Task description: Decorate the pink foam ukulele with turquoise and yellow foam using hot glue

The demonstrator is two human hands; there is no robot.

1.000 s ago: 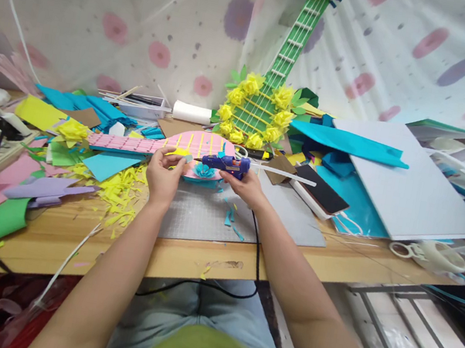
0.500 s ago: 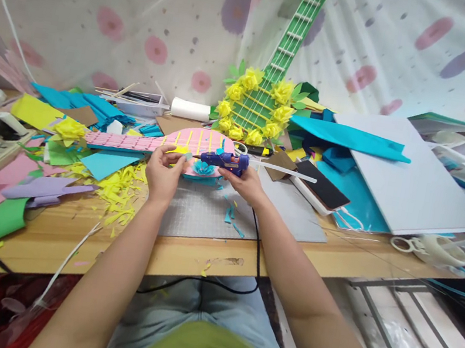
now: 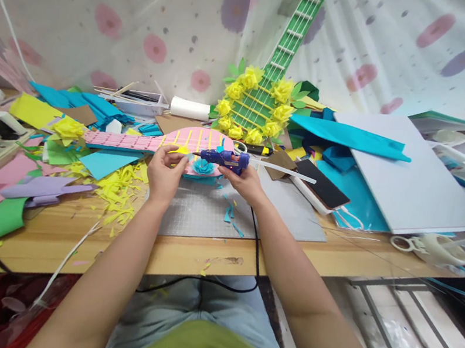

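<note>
My right hand [image 3: 244, 183] grips a blue hot glue gun [image 3: 228, 158] with a white glue stick [image 3: 286, 173] sticking out to the right; its nozzle points left. My left hand [image 3: 165, 171] pinches a small yellow paper piece [image 3: 180, 150] right at the nozzle tip. Both hands hover over a pink paper guitar [image 3: 162, 141] lying flat, with a teal paper flower [image 3: 203, 167] on its body. A green paper guitar [image 3: 270, 79] ringed with yellow flowers leans against the wall behind.
A grey cutting mat [image 3: 217, 210] lies under my hands on the wooden table [image 3: 71, 230]. Yellow paper shreds [image 3: 123, 188], coloured sheets and a purple cutout [image 3: 42, 190] crowd the left. A white board [image 3: 414, 180], phone [image 3: 322, 184] and tape dispenser [image 3: 438, 251] sit right. The gun's black cord [image 3: 255, 249] drops over the front edge.
The glue gun has shifted slightly right and up, and the left hand has raised the yellow piece a little toward the nozzle. The view itself has barely moved.
</note>
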